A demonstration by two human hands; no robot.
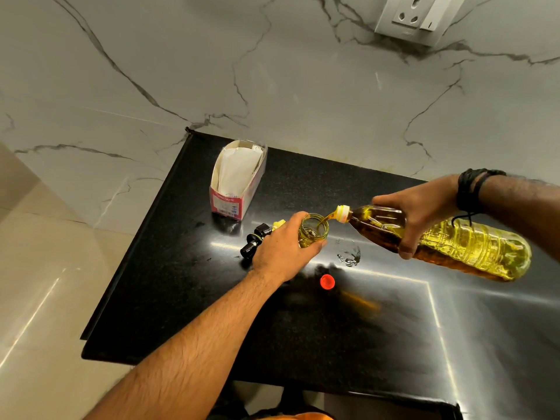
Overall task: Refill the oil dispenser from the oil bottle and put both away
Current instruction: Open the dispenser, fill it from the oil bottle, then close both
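A large clear plastic oil bottle (460,247) full of yellow oil is tipped almost flat, its yellow-ringed neck over the open mouth of a small glass oil dispenser (315,230). A stream of oil runs from the neck into the dispenser. My right hand (421,216) grips the bottle near its shoulder. My left hand (285,247) is wrapped around the dispenser, which stands upright on the black counter (303,328). The dispenser's black pour-spout top (256,239) lies on the counter just left of my left hand. The bottle's red cap (327,282) lies on the counter nearer to me.
An open pink and white carton (238,180) with white paper inside stands behind the dispenser. A small wet smear (350,254) shines on the counter below the bottle neck. The counter's left edge (133,247) drops to a tiled floor. A wall socket (415,18) sits high on the marble wall.
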